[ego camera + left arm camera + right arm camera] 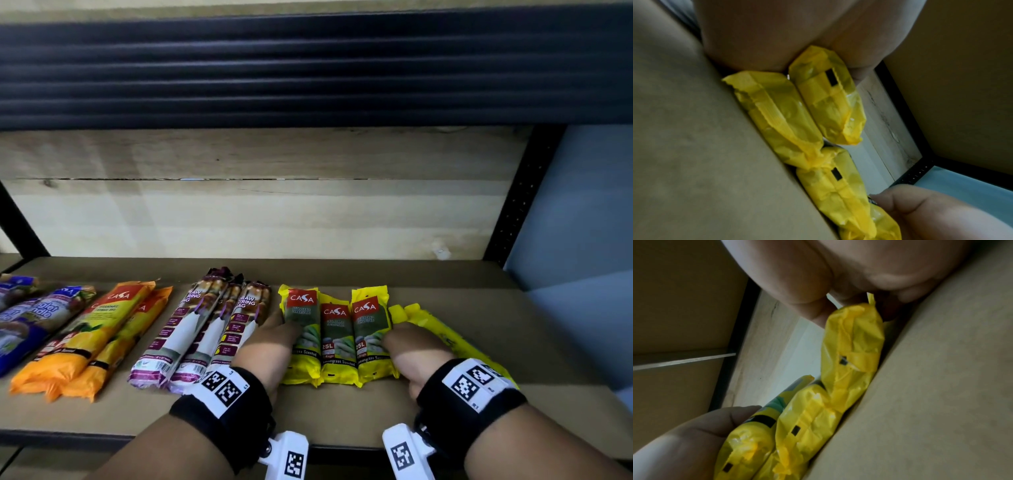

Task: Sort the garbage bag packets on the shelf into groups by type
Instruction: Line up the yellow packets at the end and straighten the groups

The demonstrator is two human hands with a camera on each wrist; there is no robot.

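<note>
Three yellow plastic garbage bag packets [337, 337] lie side by side on the brown board shelf [445, 404]. Left hand [270, 346] presses flat against the leftmost; right hand [416, 351] curls round the rightmost packet's side.

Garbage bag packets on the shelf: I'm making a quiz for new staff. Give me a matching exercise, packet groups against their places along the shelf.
Things
1. blue plastic packets
2. orange plastic packets
3. purple-and-white draw-string packets
4. yellow plastic packets with red labels

Places
A. between the left hand and the right hand
B. far left end of the brown shelf
C. just left of the left hand
D. between the blue and the purple-and-white groups

Pairs: 1-B, 2-D, 3-C, 4-A
</note>
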